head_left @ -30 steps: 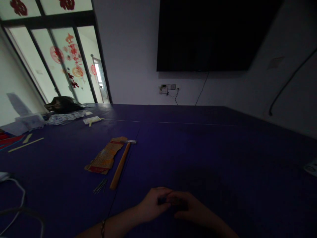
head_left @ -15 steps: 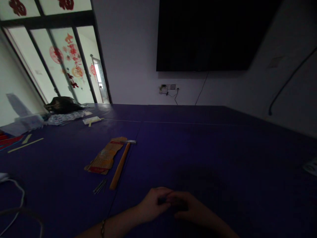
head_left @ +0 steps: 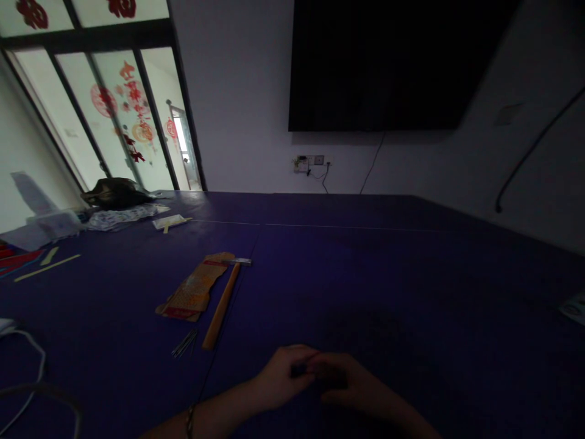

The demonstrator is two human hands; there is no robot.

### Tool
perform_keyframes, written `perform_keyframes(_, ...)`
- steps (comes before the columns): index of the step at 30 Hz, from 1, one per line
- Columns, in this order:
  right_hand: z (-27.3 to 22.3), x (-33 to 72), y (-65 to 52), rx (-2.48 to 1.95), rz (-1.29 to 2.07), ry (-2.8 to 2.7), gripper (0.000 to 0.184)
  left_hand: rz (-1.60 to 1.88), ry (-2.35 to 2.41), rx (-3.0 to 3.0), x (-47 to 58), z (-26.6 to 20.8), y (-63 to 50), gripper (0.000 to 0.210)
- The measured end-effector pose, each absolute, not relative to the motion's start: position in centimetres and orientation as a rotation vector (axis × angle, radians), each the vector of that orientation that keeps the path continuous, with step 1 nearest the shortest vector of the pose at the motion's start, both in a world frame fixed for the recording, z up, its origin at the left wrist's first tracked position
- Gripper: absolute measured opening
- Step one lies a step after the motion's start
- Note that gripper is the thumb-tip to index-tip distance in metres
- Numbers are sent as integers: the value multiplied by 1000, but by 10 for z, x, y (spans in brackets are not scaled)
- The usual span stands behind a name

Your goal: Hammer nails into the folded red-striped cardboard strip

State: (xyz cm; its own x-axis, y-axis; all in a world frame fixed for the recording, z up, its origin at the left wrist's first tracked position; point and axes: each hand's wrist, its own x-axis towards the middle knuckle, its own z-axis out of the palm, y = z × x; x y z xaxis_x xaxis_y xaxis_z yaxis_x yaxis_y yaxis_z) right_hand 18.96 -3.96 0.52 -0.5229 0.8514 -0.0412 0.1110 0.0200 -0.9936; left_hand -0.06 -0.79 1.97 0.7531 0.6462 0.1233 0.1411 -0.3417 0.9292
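My left hand point(head_left: 284, 377) and my right hand point(head_left: 354, 383) rest together at the front edge of the view, their fingertips meeting. Both are loosely curved, with a gap between thumb and fingers, and I see nothing held in either. Left of them lies a hammer point(head_left: 222, 305) with a wooden handle and a metal head pointing away from me. Its head overlaps the end of a torn brown cardboard piece point(head_left: 194, 289) with red edges. Several thin metal nails point(head_left: 184, 344) lie in a small bunch near the handle's lower end.
A purple cover spreads over the table point(head_left: 365, 268). At far left are a black bag point(head_left: 116, 193), a clear plastic box point(head_left: 52, 227), red strips point(head_left: 18, 261) and a white packet point(head_left: 170, 222). A white cable point(head_left: 42, 360) curls at lower left. A television point(head_left: 393, 67) hangs on the wall.
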Motion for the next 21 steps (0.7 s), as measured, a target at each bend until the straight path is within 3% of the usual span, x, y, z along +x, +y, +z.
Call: perform_keyframes(21, 16, 187, -41, -1001, 1564, -1707, 43, 588, 615, 1876, 0, 21, -8, 31)
